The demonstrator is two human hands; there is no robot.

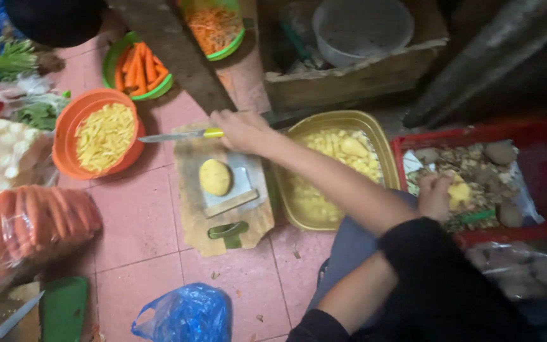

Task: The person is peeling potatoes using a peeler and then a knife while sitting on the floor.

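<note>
Head view, your left hand point(243, 130) closed around the yellow-handled knife point(182, 135), above the peeled potato point(214, 177) on the wooden board point(192, 209) on the floor, your right hand point(436, 196) gripping a second peeled potato point(459, 191) over the red crate point(539, 136), gold tray point(337, 118) of potato pieces between.
</note>
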